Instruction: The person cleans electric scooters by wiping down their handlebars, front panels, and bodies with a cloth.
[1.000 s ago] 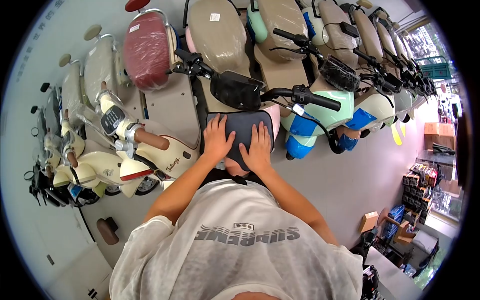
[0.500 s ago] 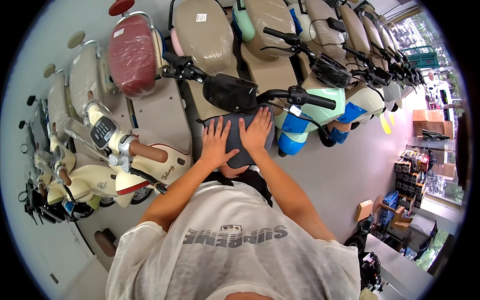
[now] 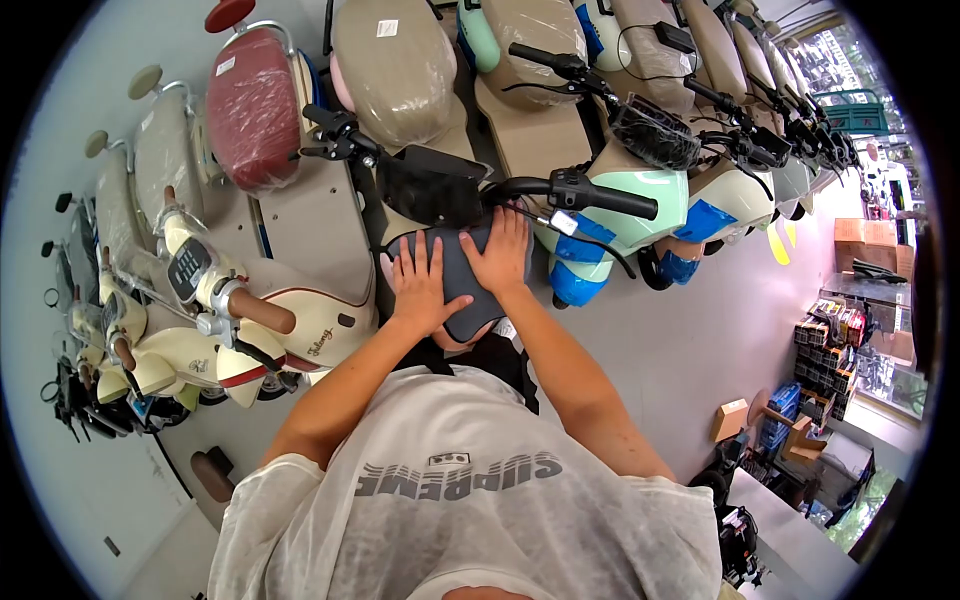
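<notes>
A dark grey panel (image 3: pixel 462 262) covers the front of a scooter, just below its handlebar. My left hand (image 3: pixel 420 285) lies flat on the panel's left part, fingers spread and pointing up, thumb toward the middle. On the right part rests my right hand (image 3: pixel 500 252), also flat, its fingertips close under the handlebar. Above the hands sits the scooter's black display housing (image 3: pixel 432 187), with a black right grip (image 3: pixel 622 200) and a black left grip (image 3: pixel 325 120) on either side. Beneath the panel's lower edge a pinkish part (image 3: pixel 462 338) shows, mostly hidden.
A cream scooter (image 3: pixel 325 335) with brown grips stands close on the left. To the right is a mint-green scooter (image 3: pixel 640 215) with blue film on it. Several more scooters line both sides. Cardboard boxes (image 3: pixel 866 243) and stacked goods are at the far right.
The view has shifted slightly, so the scooters and hands sit a little further left. Both hands stay flat on the grey panel, with little change in their pose.
</notes>
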`<state>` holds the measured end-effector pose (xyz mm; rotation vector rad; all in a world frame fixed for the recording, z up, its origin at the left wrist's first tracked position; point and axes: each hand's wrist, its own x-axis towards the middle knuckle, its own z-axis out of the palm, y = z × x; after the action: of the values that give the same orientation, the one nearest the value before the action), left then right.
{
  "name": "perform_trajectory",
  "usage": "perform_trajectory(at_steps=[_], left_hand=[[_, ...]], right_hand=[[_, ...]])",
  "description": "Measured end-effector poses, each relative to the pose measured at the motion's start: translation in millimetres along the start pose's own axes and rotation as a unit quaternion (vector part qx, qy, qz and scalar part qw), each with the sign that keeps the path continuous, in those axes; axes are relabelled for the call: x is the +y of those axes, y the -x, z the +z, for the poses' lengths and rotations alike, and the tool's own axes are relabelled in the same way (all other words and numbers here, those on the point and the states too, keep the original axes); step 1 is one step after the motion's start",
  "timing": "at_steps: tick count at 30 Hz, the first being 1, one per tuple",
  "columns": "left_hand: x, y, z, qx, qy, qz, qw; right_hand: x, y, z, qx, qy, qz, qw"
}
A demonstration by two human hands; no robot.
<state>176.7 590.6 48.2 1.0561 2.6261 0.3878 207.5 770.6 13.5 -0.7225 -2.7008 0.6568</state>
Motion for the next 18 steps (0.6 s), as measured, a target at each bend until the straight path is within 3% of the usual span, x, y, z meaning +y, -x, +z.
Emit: perform_trajectory(at_steps=[6,8,12,16,18], left_hand=[[34,-14,13,0.025,-0.020,-0.014,0.999],[45,-23,14,0.032,-0.033,-0.018,0.999],[65,-35,12,0.018,-0.058,-0.006,0.998],[75,-43,13,0.013,-0.086,0.008,0.996],[78,-45,11,0.016,-0.099,0.027,0.995]], right_hand=[[37,-15,1,-0.001,-0.063,-0.058,0.996],[42,-24,-9,-0.026,-0.190,-0.014,0.981],[56,-26,-13,-0.058,-0.263,0.078,0.960],[82,-22,24,-0.041,-0.316,0.110,0.942],[114,-15,81,-0.037,-0.297,0.140,0.944]])
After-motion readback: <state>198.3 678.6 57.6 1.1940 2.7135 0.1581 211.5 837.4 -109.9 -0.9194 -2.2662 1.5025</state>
